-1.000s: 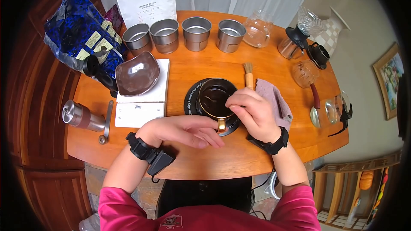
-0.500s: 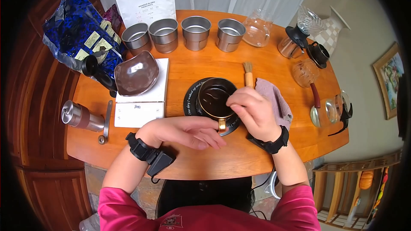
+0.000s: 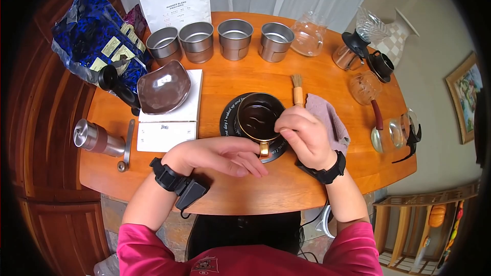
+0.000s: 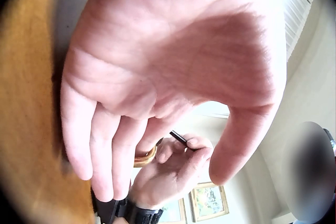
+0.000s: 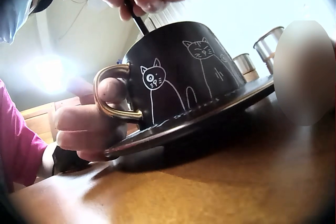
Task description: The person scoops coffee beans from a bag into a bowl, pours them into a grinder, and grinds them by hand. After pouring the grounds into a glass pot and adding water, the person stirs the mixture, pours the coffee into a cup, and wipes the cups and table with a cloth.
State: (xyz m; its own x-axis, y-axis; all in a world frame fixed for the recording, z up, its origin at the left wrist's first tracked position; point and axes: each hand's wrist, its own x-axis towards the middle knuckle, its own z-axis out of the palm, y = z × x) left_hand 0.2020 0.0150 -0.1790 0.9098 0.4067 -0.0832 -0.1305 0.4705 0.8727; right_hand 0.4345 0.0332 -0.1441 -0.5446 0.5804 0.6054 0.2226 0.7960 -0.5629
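Note:
A black cup point(image 5: 173, 77) with white cat drawings and a gold handle point(image 5: 100, 95) stands on a black saucer point(image 3: 228, 117) with white lettering, dark liquid point(image 3: 257, 118) inside. Over its right rim my right hand point(image 3: 305, 133) pinches a thin black stick point(image 5: 137, 23), whose lower end is hidden in the cup. My left hand point(image 3: 222, 157) lies beside the cup, thumb apart and most fingers extended. Its index fingertip reaches into the handle loop, as the right wrist view shows.
A white scale point(image 3: 167, 138) bearing a brown dish point(image 3: 163, 88) and a hand grinder point(image 3: 98, 138) are at left. Several metal cups point(image 3: 235, 40) line the back. A brush point(image 3: 297, 91), a cloth point(image 3: 327, 117) and glassware point(image 3: 364, 88) stand to the right.
My right hand has shifted slightly to the right along the cup's rim, still pinching the stick. The left hand and the cup have stayed nearly in place.

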